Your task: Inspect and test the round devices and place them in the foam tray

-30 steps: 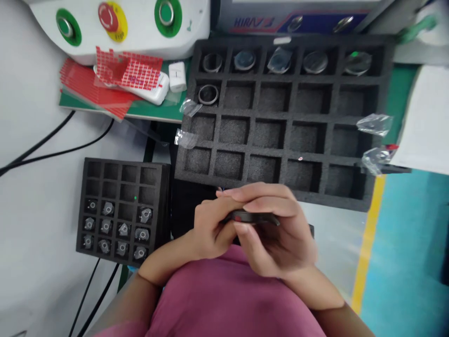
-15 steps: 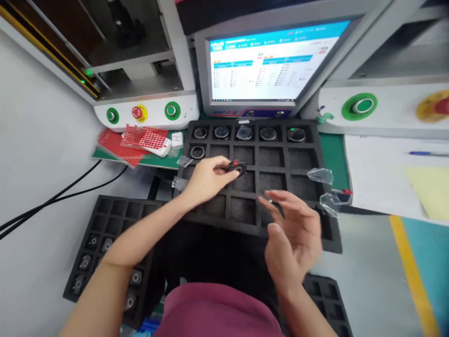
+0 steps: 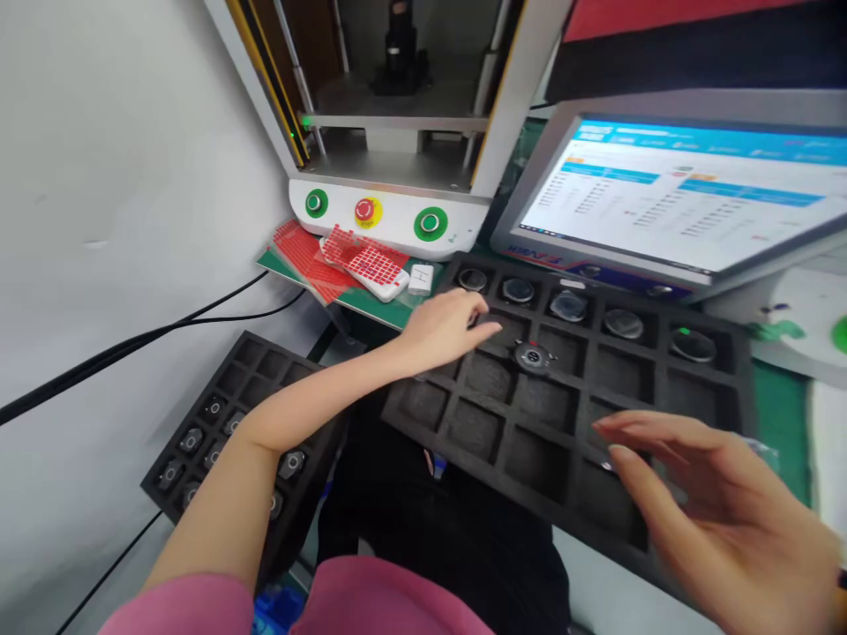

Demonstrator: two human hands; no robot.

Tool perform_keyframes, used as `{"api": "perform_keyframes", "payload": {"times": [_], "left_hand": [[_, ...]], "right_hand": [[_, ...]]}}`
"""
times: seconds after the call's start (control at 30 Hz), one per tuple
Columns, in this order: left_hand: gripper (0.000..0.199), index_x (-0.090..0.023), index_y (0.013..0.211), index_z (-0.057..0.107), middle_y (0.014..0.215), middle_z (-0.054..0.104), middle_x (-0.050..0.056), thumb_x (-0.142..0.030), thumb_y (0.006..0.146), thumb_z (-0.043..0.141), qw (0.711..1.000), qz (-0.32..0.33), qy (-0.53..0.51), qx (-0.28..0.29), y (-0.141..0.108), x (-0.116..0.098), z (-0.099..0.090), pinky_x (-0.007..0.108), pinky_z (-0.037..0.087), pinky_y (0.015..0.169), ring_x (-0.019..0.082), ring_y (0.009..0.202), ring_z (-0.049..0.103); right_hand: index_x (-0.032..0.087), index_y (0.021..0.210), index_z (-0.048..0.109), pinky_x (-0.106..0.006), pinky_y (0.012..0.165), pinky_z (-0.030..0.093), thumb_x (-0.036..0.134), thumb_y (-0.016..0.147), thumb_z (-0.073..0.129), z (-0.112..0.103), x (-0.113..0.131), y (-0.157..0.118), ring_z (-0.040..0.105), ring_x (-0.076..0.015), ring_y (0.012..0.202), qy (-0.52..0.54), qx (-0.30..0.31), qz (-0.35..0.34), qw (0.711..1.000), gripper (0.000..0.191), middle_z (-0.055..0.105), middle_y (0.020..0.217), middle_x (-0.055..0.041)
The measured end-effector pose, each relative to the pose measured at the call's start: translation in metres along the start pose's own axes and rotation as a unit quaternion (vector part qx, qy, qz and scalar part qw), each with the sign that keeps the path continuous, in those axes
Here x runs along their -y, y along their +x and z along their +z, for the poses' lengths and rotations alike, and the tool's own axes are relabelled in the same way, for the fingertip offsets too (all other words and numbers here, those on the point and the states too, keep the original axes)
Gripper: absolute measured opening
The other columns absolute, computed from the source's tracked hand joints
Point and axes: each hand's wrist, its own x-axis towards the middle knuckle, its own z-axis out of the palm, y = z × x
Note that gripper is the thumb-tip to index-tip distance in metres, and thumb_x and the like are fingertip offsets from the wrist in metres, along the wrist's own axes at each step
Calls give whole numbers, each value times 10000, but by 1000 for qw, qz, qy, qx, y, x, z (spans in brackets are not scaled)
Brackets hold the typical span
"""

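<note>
A black foam tray (image 3: 575,401) with square compartments lies in front of me. My left hand (image 3: 450,328) hovers over its left part, thumb and fingers apart, holding nothing. Just right of it, a dark round watch-like part with a red mark (image 3: 533,356) rests on the tray's dividers. My right hand (image 3: 715,503) is over the tray's right front, fingers curved and parted, with nothing gripped between them. Several round dark parts sit in the back row, one of them a disc with a green mark (image 3: 693,344).
A second foam tray (image 3: 265,363) with several watch-like parts is at lower left. Red-squared sheets (image 3: 318,260) and a white block marked H (image 3: 421,279) lie behind. A machine with green and red buttons (image 3: 390,216) and a monitor (image 3: 675,194) stand at the back.
The view has turned left. My left hand has let go of the dark round part, which now rests on the tray. My right hand has come lower over the tray's right front.
</note>
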Motion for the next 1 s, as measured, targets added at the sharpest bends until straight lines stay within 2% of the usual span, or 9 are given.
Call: {"api": "perform_keyframes", "payload": {"times": [0.1, 0.23, 0.3, 0.4, 0.57, 0.67, 0.8, 0.9, 1.0], "left_hand": [[135, -182, 954, 745, 1040, 772, 50, -268, 926, 645, 989, -85, 14, -119, 3, 55, -47, 277, 507, 920, 184, 985, 704], [256, -104, 1084, 703, 1198, 729, 166, -210, 972, 499, 941, -226, 46, -247, 13, 141, -102, 353, 440, 1059, 250, 1167, 659], [261, -93, 1100, 679, 1197, 720, 196, -262, 957, 541, 921, -280, 46, -266, 16, 175, -116, 393, 438, 1066, 290, 1192, 649], [284, -104, 996, 674, 1134, 725, 223, -365, 882, 672, 909, -324, 26, -262, 18, 205, -119, 456, 438, 1065, 358, 1198, 638], [212, -169, 700, 611, 758, 718, 107, -290, 791, 760, 907, -332, -72, -249, 20, 218, -110, 423, 520, 979, 301, 960, 711], [147, -160, 703, 597, 616, 646, 36, -169, 815, 692, 891, -332, -171, -258, 20, 216, -107, 333, 587, 793, 198, 709, 694], [193, -162, 728, 540, 605, 600, 6, -125, 918, 544, 859, -317, -282, -285, 16, 205, -107, 252, 595, 745, 122, 644, 678], [221, -176, 751, 494, 618, 576, -20, -108, 961, 481, 827, -302, -369, -299, 8, 197, -109, 280, 613, 787, 117, 644, 698], [234, -179, 739, 493, 622, 568, -40, -95, 954, 531, 777, -276, -478, -302, -1, 189, -114, 258, 614, 775, 101, 614, 692]], "right_hand": [[291, 865, 666, -413, 695, 621, 410, 838, 662, 17, 3, 25, 723, -257, 749, -37, 41, -41, 998, 122, 724, 848, -49], [271, 775, 674, -372, 664, 610, 391, 818, 647, 48, 17, 51, 720, -241, 699, -38, 86, -66, 993, 130, 726, 797, -45], [262, 762, 674, -355, 637, 606, 382, 817, 637, 62, 24, 60, 719, -237, 683, -32, 106, -74, 991, 137, 728, 782, -45], [249, 772, 683, -335, 587, 590, 398, 824, 626, 78, 30, 72, 715, -232, 657, -41, 144, -75, 986, 168, 732, 768, -46], [233, 780, 686, -307, 588, 570, 369, 826, 626, 92, 27, 88, 710, -211, 660, -46, 190, -54, 979, 156, 727, 765, -41], [223, 783, 682, -301, 538, 534, 385, 812, 632, 97, 24, 97, 702, -217, 658, -51, 203, -29, 977, 172, 722, 759, -50], [207, 792, 665, -318, 567, 522, 439, 776, 651, 113, 16, 115, 687, -217, 667, -44, 204, 18, 978, 233, 715, 763, -64], [199, 827, 648, -376, 656, 570, 512, 744, 653, 133, 5, 136, 688, -229, 713, -5, 177, 42, 983, 324, 713, 799, -73], [206, 908, 640, -490, 897, 594, 540, 695, 700, 153, -1, 159, 712, -271, 899, 45, 138, 40, 989, 402, 729, 955, -99]]}}
